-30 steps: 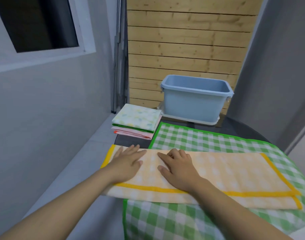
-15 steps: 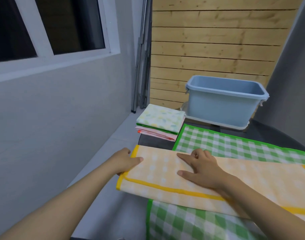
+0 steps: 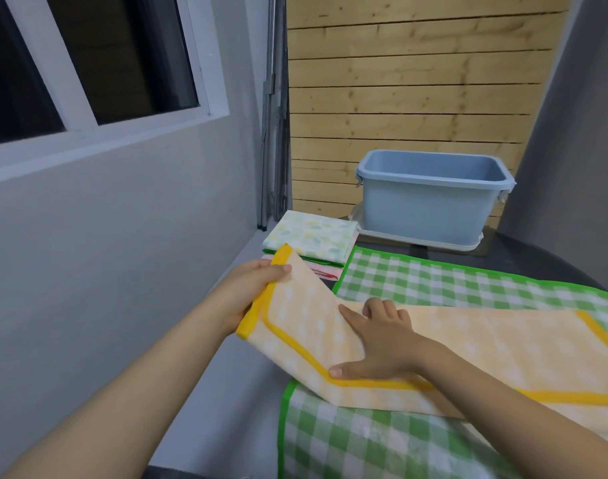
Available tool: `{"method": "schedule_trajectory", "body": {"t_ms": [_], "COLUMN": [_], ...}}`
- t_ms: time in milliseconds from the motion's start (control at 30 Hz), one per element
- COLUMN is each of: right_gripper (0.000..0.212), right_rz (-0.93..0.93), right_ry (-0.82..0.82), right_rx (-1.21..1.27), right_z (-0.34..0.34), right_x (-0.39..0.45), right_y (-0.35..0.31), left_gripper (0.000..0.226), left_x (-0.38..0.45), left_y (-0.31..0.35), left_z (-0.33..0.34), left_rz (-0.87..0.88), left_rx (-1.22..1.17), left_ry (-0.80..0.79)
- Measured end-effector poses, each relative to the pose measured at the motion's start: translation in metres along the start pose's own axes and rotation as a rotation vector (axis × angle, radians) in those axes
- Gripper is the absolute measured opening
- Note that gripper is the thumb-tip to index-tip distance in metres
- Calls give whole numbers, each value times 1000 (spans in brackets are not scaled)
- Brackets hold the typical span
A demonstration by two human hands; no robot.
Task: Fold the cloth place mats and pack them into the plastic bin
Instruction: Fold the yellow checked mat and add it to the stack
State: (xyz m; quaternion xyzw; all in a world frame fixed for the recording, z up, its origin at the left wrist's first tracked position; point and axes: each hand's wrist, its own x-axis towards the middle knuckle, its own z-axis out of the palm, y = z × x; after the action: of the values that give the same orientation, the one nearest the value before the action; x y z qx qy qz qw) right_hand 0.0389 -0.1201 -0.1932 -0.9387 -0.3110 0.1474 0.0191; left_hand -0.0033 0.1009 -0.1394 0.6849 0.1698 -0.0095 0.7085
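My left hand (image 3: pixel 242 295) pinches the raised short end of the pale yellow checked cloth place mat with its bright yellow border (image 3: pixel 502 344), thumb on top, fingers curled beneath. My right hand (image 3: pixel 378 344) lies flat with spread fingers at what I take to be the fold line, pinning the mat to the green-and-white gingham mat (image 3: pixel 433 281) under it. I judge this a crosswise fold. Next I would carry the lifted end rightward over my right hand, match the borders, then press the crease. The light blue plastic bin (image 3: pixel 430 205) stands well behind, beside a stack of folded mats (image 3: pixel 312 238).
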Motion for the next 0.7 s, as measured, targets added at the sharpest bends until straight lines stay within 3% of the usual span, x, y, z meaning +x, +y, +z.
{"method": "schedule_trajectory", "body": {"t_ms": [167,200,267,333,400,467,567,700], "right_gripper": [112,106,84,44,15,14,16,36], "right_rz": [-51,-61,-37,64,255,421,568,617], "right_ry": [-133,-149,-130,51,289,390,333,176], "right_rx": [212,312,766,1183,1265,1314,1419,1436], "right_z": [0,-2,-7,-12,-20,-30,-43,-38], "right_x": [-23,-27,-35,-39,-43,-50,-69,-81], "right_y": [10,16,24,31,41,55,75,88], "left_gripper": [22,20,20,24,24,19,12,40], "left_x": [-5,-6,-7,-8,-6,-4,-3,-2], "left_y": [12,15,17,18,17,16,11,-4], "left_z": [29,36,51,65,77,91,115,153], "left_rz": [-22,-21,-18,6,49,88,105,93], "left_rx": [-196,-207,-193,-169,-134,-92,-49,33], "left_ry": [-82,-95,-108,-111,-131,-136,-142,-113]}}
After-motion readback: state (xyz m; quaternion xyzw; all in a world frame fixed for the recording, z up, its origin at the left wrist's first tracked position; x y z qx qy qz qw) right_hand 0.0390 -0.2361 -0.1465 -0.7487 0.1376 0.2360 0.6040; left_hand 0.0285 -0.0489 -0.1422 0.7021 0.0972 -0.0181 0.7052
